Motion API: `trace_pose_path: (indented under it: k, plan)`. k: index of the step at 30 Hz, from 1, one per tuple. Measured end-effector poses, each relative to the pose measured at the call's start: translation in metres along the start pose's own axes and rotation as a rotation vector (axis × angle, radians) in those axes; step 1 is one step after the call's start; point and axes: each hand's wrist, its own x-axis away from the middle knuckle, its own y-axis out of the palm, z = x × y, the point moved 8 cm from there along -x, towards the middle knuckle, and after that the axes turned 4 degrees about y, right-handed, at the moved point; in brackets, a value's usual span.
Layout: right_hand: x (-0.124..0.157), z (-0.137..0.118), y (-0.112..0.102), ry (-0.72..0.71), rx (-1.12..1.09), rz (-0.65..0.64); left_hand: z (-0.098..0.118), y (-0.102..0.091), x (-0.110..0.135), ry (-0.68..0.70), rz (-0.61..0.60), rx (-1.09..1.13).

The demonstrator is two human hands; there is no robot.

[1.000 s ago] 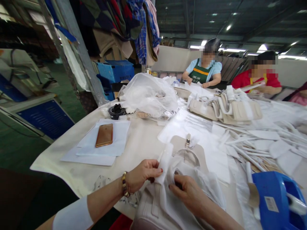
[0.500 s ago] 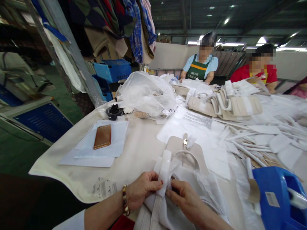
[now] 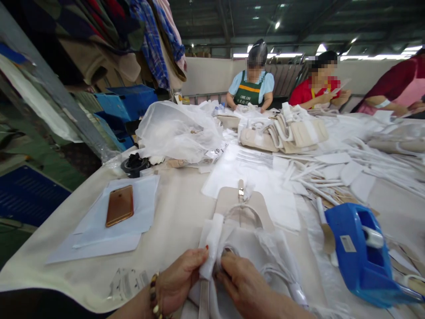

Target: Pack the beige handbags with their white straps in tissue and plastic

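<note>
From where I am standing, taking clock directions from the worker's 2 hands, the pale beige bag [image 3: 222,201] is lying on the cream-covered table [image 3: 172,208], right at the hands and stretching away to 12 o'clock. Its rounded far end is overlapping white sheets [image 3: 255,177], a metal clasp [image 3: 241,191] is sitting near that edge, and a curved handle [image 3: 241,205] is arching just below it.

The left hand [image 3: 179,279], wearing a beaded bracelet [image 3: 153,294], is pinching a white padded wrap [image 3: 212,246] between thumb and fingers; a beige strap [image 3: 203,299] is running out of the wrap towards 6 o'clock. The right hand [image 3: 244,283] is curling its fingers in just beside the wrap, but they are hiding whatever they are touching, so I cannot tell if they are gripping anything.

At 10 o'clock a phone [image 3: 119,206] is resting on paper sheets [image 3: 99,246]. Towards 11 o'clock a black roll [image 3: 135,165] is lying near a puffed-up plastic bag [image 3: 179,133]. A pile of wrapped beige pieces [image 3: 299,133] is sitting at 1 o'clock, and a blue tape dispenser [image 3: 352,261] is standing at 3 o'clock. Beyond the table, 3 people are working: a person in a green apron [image 3: 250,91] just past 12, a person in red [image 3: 315,93] at 1, and a person in pink and dark red [image 3: 401,95] at 2.
</note>
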Motion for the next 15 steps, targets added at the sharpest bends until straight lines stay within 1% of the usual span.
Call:
trace_pose_path:
  k: [2, 5, 7, 9, 12, 15]
  plan:
    - [0.0, -0.005, 0.002, -0.056, 0.09, -0.041, -0.001, -0.002, 0.0, 0.009, 0.042, 0.001]
    - [0.002, -0.012, 0.005, -0.14, 0.223, -0.144, -0.011, -0.008, -0.001, -0.043, 0.093, 0.024]
    - [0.004, -0.013, 0.005, -0.18, 0.304, -0.174, -0.018, -0.014, -0.003, -0.072, 0.136, 0.062]
    - [0.005, -0.016, 0.004, -0.243, 0.359, -0.15, -0.024, -0.019, -0.005, -0.088, 0.176, 0.107]
    - [0.007, -0.024, 0.005, -0.347, 0.417, -0.07, -0.03, -0.025, -0.007, -0.104, 0.207, 0.148]
    - [0.009, -0.03, 0.005, -0.345, 0.525, -0.055, -0.03, -0.023, -0.008, -0.111, 0.176, 0.155]
